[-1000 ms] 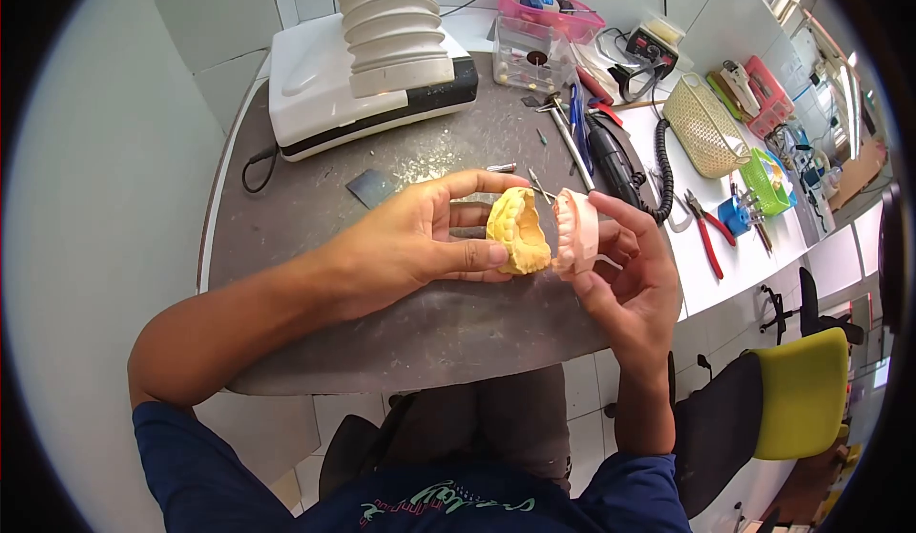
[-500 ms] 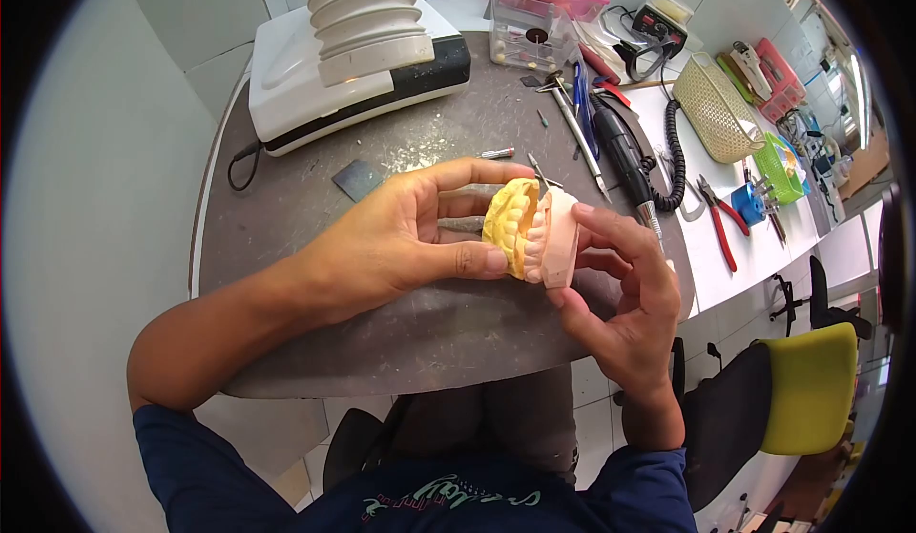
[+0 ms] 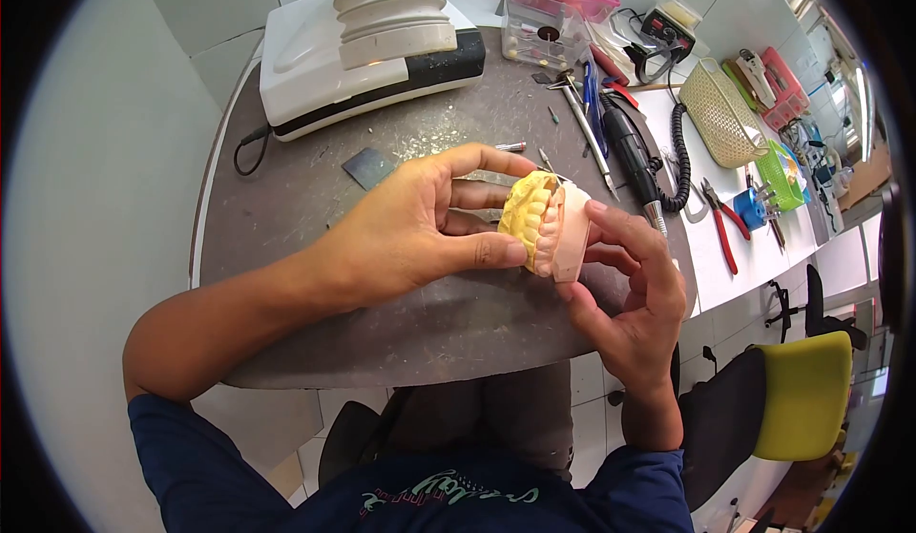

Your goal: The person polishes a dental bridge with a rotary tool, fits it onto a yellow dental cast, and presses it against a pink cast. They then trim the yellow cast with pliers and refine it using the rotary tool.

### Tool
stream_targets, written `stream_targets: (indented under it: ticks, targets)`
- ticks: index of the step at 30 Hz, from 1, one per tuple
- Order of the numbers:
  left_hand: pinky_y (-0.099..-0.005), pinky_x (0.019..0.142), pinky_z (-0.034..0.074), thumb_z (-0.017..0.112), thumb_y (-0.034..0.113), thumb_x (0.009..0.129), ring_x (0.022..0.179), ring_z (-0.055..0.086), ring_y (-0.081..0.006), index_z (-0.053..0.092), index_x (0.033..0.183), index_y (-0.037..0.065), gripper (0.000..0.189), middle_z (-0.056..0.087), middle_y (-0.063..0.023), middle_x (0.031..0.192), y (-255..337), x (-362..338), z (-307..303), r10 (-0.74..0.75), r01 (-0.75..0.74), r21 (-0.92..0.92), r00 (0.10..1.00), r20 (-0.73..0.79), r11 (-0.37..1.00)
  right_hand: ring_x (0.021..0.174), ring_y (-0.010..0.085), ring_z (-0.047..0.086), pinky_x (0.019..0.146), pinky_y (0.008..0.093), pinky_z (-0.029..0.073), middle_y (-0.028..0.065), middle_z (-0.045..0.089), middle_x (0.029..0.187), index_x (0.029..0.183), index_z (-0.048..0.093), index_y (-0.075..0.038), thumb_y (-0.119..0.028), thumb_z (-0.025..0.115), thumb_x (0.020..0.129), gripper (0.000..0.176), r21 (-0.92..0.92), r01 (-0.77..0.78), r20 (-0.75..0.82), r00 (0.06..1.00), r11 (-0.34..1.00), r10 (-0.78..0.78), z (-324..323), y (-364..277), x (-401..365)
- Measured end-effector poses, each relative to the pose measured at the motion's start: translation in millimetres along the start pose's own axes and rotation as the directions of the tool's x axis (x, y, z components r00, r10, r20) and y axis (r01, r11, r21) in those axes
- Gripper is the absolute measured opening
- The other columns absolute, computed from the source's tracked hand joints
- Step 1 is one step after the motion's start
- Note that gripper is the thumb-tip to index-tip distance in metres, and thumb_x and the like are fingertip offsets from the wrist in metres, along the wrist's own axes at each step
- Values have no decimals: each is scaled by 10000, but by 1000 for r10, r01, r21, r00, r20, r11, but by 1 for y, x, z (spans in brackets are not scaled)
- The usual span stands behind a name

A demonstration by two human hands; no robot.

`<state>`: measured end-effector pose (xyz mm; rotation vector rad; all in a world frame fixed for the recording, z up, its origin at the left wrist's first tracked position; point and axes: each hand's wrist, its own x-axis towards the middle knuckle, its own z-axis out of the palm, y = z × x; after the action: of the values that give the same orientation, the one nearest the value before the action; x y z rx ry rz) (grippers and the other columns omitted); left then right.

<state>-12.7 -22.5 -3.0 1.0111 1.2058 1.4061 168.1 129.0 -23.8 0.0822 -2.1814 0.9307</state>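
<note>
My left hand [image 3: 420, 223] grips a yellow dental cast [image 3: 523, 216] between thumb and fingers, its row of teeth facing right. On the other side, my right hand [image 3: 634, 280] holds a pink dental cast [image 3: 572, 232] by its base, thumb below and fingers behind. The two casts are held over the grey bench top, with their tooth rows against each other at the near side. Whether the teeth touch all along the arch cannot be seen. Just beyond the casts lies a thin pointed bur [image 3: 546, 159].
A white dust-extraction unit [image 3: 372, 84] with a ribbed hose [image 3: 389, 8] stands at the back left. Right of the casts lie a black handpiece [image 3: 630, 146], a metal tool [image 3: 584, 127] and red pliers [image 3: 725, 228]. Pale crumbs and a dark flat plate [image 3: 368, 167] lie behind my left hand.
The yellow and pink casts have come together, narrowing the gap between their tooth rows. Both have shifted slightly to the right in view, and the view itself has moved a little.
</note>
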Motion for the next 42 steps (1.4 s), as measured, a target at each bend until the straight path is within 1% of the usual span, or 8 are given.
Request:
stream_targets:
  ticks: [3, 5, 8, 14, 17, 30, 33, 42]
  targets:
    - [-319, 1001, 504, 722, 41, 857, 1166, 596, -189, 373, 1451, 17, 689, 551, -164, 1344, 0, -1, 0, -18, 18, 4, 1000, -6, 1000, 952, 217, 670, 817, 335, 580, 153, 653, 1130, 1296, 554, 3, 36, 764, 711, 623, 22, -4, -5, 1000, 1000, 4, 1, 0, -1]
    - [-316, 994, 509, 719, 32, 857, 1158, 600, -190, 389, 1441, 12, 671, 538, -168, 1360, 2, -1, 1, 6, -6, 5, 1000, -7, 1000, 989, 214, 664, 828, 340, 581, 158, 640, 1179, 1337, 522, 8, 42, 758, 717, 665, 61, -138, -7, 990, 988, 139, 1, -5, -2]
    - [-310, 978, 521, 726, 23, 846, 1151, 599, -197, 433, 1415, 3, 640, 496, -161, 1408, 2, -3, 5, 105, -99, 142, 994, -34, 985, 1018, 214, 657, 841, 344, 584, 170, 613, 1242, 1369, 493, 6, 38, 762, 724, 699, 42, -168, -3, 986, 985, 168, 0, -6, -4]
    - [-304, 959, 533, 734, 11, 831, 1123, 599, -185, 470, 1394, 4, 622, 462, -132, 1448, 3, -5, 7, 129, -117, 140, 989, -74, 983, 1109, 211, 617, 923, 360, 546, 150, 567, 1270, 1374, 451, 37, -10, 772, 753, 700, -25, -99, 9, 995, 995, 99, -2, -7, -4]
    - [-303, 960, 533, 733, 6, 830, 1114, 599, -179, 478, 1392, 5, 617, 464, -137, 1447, 4, -6, 8, 144, -129, 169, 987, -76, 977, 1096, 246, 632, 860, 358, 587, 176, 589, 1277, 1336, 506, 20, 35, 771, 736, 656, -8, -34, -20, 999, 999, 34, 1, -4, -4]
    - [-313, 972, 528, 679, -6, 863, 1146, 575, -174, 474, 1409, 23, 585, 474, -123, 1419, 0, -9, 13, 249, -219, 293, 966, -69, 931, 1096, 201, 621, 918, 354, 549, 146, 554, 1285, 1349, 466, 42, 13, 777, 732, 692, -34, -113, 20, 993, 993, 114, -1, -5, -5]
    - [-314, 966, 530, 669, 7, 870, 1129, 580, -177, 468, 1414, 24, 581, 479, -123, 1402, -2, -8, 12, 262, -226, 321, 962, -75, 920, 1091, 243, 631, 850, 356, 591, 179, 598, 1238, 1327, 520, 11, 26, 792, 716, 669, 0, -106, -20, 994, 994, 106, 1, -5, -4]
    - [-302, 936, 531, 670, 26, 883, 1109, 596, -165, 546, 1303, 5, 438, 559, -103, 1262, 3, -11, 16, 262, -205, 328, 955, -139, 922, 1051, 206, 640, 837, 331, 603, 147, 567, 1222, 1393, 450, -17, -22, 859, 670, 831, 58, -203, -6, 979, 977, 204, 5, -10, 0]
